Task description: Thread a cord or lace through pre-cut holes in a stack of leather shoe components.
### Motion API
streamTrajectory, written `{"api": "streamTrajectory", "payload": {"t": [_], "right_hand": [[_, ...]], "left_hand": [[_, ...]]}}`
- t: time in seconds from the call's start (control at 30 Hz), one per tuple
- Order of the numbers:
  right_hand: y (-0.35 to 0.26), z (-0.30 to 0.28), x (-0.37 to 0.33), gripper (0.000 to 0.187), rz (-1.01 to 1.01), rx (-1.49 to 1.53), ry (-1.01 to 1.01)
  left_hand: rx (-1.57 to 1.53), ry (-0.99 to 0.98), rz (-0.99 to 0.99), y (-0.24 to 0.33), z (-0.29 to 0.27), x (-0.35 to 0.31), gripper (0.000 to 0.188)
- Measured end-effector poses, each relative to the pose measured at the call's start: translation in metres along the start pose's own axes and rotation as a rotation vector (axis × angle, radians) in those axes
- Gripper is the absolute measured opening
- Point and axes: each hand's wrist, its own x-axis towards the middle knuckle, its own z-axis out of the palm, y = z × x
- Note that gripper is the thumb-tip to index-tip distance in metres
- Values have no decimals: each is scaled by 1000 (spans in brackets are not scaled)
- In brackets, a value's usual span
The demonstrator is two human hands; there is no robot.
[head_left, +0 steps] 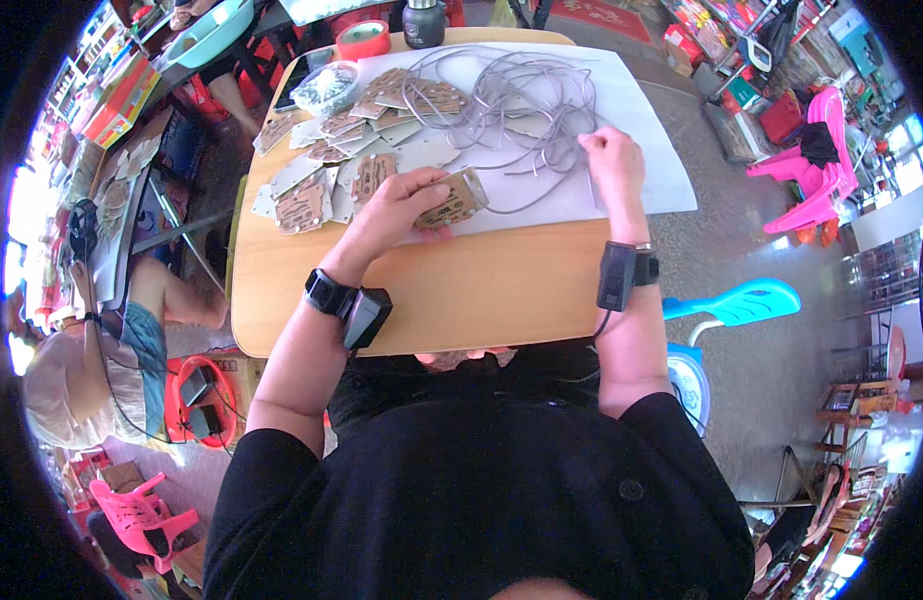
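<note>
My left hand (pixel 394 212) is closed on a small brown printed card (pixel 450 203), thumb on top, over the near edge of the white sheet (pixel 637 130). A thin grey cord runs from the card's right side toward the tangle of grey cords (pixel 527 95). To the right, my right hand (pixel 616 168) is raised with its fingers pinched together at a strand of that cord. Left of the tangle lies a spread pile of similar brown and grey cards (pixel 372 175), several with small round fasteners.
At the table's far edge stand a clear tub of small pieces (pixel 325 90), a red tape roll (pixel 364 40) and a dark bottle (pixel 424 22). A blue chair (pixel 747 302) is at the right. Another person (pixel 92 380) sits at the left.
</note>
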Motion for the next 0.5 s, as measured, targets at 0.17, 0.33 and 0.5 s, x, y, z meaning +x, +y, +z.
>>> {"api": "streamTrajectory", "payload": {"t": [0.17, 0.33, 0.5], "right_hand": [[11, 14, 0, 28, -28, -30, 92], [10, 8, 4, 29, 135, -10, 123], [25, 15, 10, 29, 117, 1, 64]], "left_hand": [[62, -2, 16, 3, 3, -1, 36], [16, -26, 51, 1, -2, -1, 51], [-1, -32, 79, 0, -3, 0, 50]]}}
